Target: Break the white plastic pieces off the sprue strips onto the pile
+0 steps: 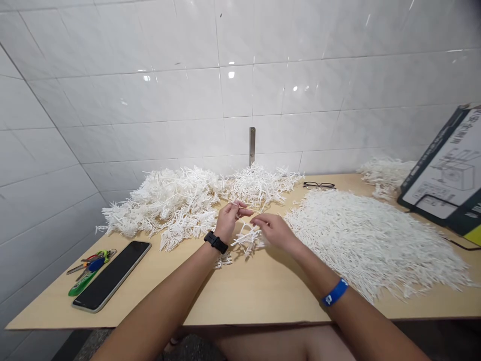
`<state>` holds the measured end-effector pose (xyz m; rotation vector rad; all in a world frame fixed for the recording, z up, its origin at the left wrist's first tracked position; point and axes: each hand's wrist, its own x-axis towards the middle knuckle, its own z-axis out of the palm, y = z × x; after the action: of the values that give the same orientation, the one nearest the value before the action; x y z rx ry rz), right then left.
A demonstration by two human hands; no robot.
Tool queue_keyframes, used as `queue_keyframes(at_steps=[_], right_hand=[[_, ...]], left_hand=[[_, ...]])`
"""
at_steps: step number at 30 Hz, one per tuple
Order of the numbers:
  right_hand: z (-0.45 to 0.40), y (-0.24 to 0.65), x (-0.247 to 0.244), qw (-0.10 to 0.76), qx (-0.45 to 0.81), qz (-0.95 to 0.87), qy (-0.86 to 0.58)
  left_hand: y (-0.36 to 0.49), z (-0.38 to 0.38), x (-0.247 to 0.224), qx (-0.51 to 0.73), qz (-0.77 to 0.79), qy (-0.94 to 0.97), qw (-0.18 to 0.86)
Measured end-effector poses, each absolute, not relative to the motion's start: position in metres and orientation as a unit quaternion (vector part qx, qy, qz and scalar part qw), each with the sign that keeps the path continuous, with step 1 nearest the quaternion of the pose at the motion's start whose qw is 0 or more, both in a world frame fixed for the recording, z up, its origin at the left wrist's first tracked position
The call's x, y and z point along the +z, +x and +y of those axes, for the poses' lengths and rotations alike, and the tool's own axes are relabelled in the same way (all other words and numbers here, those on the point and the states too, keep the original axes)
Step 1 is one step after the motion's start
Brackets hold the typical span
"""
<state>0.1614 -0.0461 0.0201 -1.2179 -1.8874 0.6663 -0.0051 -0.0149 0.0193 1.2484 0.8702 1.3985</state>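
Note:
Near the middle of the wooden table (285, 296), my left hand (231, 218), with a black watch on its wrist, pinches a thin white branched piece. My right hand (272, 228) is closed on white branched strands just to the right, its fingertips close to the left ones. A small white branched cluster (248, 240) hangs or lies just below the hands; which of the two I cannot tell. Behind and left of my hands is a tangled white heap (176, 195). A wide, flatter spread of loose white pieces (368, 235) lies to the right.
A black phone (112, 276) and keys (92, 268) lie at the left. Folded glasses (319, 185) rest at the back. A printed box (447, 175) leans at the right, beside another small white heap (389, 173). A tiled wall (180, 100) stands behind the table.

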Motion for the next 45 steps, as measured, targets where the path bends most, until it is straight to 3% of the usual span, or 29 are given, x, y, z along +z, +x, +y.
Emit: queue_keyframes(at_steps=[6, 9, 11, 14, 16, 21, 24, 26, 29, 34, 36, 38, 45], right_hand=[[-0.029, 0.213, 0.017, 0.374, 0.176, -0.675, -0.612], [-0.029, 0.208, 0.015, 0.411, 0.130, -0.663, -0.612], [-0.029, 0.196, 0.011, 0.436, 0.192, -0.663, -0.577], [-0.022, 0.186, -0.001, 0.408, 0.331, -0.646, -0.554], [-0.017, 0.191, -0.010, 0.401, 0.346, -0.619, -0.580], [-0.013, 0.216, -0.008, 0.517, 0.290, -0.505, -0.627], [-0.022, 0.211, 0.006, 0.602, 0.291, -0.493, -0.557], [-0.029, 0.201, 0.015, 0.616, 0.290, -0.528, -0.508], [-0.037, 0.187, 0.022, 0.550, 0.302, -0.622, -0.468], [-0.043, 0.179, 0.019, 0.307, 0.404, -0.757, -0.411], [-0.043, 0.180, 0.017, 0.261, 0.422, -0.764, -0.412], [-0.042, 0.183, 0.015, 0.283, 0.438, -0.743, -0.419], [-0.037, 0.188, 0.017, 0.500, 0.490, -0.595, -0.394]], left_hand=[[-0.012, -0.009, 0.022, 0.573, 0.346, 0.477, 0.569], [-0.011, -0.011, 0.025, 0.554, 0.328, 0.450, 0.618], [-0.010, -0.012, 0.027, 0.552, 0.318, 0.443, 0.631], [-0.010, -0.012, 0.028, 0.555, 0.318, 0.432, 0.636], [-0.010, -0.011, 0.028, 0.559, 0.321, 0.418, 0.641], [-0.011, -0.010, 0.026, 0.579, 0.304, 0.398, 0.643], [-0.010, -0.012, 0.027, 0.589, 0.303, 0.391, 0.640], [-0.010, -0.014, 0.028, 0.589, 0.302, 0.395, 0.637], [-0.009, -0.015, 0.027, 0.585, 0.283, 0.415, 0.637], [-0.012, -0.014, 0.028, 0.597, 0.283, 0.435, 0.611], [-0.014, -0.012, 0.029, 0.600, 0.295, 0.433, 0.605], [-0.016, -0.010, 0.030, 0.601, 0.296, 0.431, 0.604], [-0.016, -0.013, 0.029, 0.535, 0.290, 0.426, 0.670]])
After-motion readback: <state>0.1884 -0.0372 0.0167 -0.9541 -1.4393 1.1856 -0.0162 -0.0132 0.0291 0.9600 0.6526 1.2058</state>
